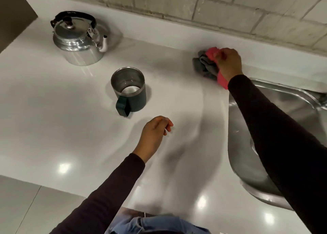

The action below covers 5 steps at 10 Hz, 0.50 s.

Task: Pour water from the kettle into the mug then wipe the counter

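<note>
- Right hand (228, 64): fingers bunched tight on pink-and-grey cloth (208, 64), by back wall beside sink (276, 127).
- Left hand (155, 136): loosely curled, holding nothing.
- Kettle (77, 39) set down; mug (130, 88) near middle of counter (53, 127).
- Press flat, sweep wide, go around mug.

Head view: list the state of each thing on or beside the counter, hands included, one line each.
kettle: upright on the counter, lid on, handle up, untouched.
mug: upright, open, water at the bottom.
cloth: bunched on the counter, gripped.
right hand: closed on the cloth.
left hand: loosely curled above the counter, holding nothing.
sink: basin looks empty where visible.
counter: glossy; wetness cannot be told.
</note>
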### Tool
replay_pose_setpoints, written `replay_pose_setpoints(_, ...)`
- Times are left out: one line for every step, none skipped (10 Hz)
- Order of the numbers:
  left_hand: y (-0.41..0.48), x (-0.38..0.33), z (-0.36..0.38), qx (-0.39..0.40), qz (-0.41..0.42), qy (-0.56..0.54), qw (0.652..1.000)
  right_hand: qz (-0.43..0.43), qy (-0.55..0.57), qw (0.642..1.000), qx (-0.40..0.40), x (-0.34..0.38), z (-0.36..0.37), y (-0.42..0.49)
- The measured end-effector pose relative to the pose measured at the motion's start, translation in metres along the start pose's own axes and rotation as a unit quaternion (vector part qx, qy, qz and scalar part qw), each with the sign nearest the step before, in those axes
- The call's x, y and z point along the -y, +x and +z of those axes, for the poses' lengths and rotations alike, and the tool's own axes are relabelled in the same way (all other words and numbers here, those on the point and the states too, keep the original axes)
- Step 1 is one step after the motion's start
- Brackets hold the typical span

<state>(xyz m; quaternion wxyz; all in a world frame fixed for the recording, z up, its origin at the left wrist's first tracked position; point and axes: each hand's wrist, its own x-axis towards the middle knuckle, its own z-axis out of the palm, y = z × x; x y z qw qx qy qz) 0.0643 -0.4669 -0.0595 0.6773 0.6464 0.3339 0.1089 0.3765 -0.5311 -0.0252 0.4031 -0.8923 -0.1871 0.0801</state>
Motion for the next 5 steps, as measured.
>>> replay_pose_setpoints(-0.004, 0.008, 0.0, -0.009, -0.012, -0.001, 1.0, -0.002, -0.03, 0.994, 0.101, -0.016, 0.015, 0.002)
replay_pose_setpoints(-0.005, 0.01, -0.001, -0.01, -0.017, 0.005, 1.0, -0.003, -0.063, 0.995, 0.078, -0.016, 0.013, -0.001)
replay_pose_setpoints(-0.003, 0.005, 0.001, 0.0, -0.014, 0.011, 1.0, -0.035, -0.121, 0.99, 0.07, -0.002, 0.006, -0.006)
replay_pose_setpoints(0.002, -0.006, 0.002, 0.033, -0.003, 0.018, 0.999, -0.094, -0.204, 0.973, 0.058, 0.019, 0.0, -0.018)
replay_pose_setpoints(0.011, -0.025, -0.001, 0.055, 0.015, 0.006, 0.998, -0.127, -0.227, 0.964, 0.061, 0.038, 0.002, -0.033)
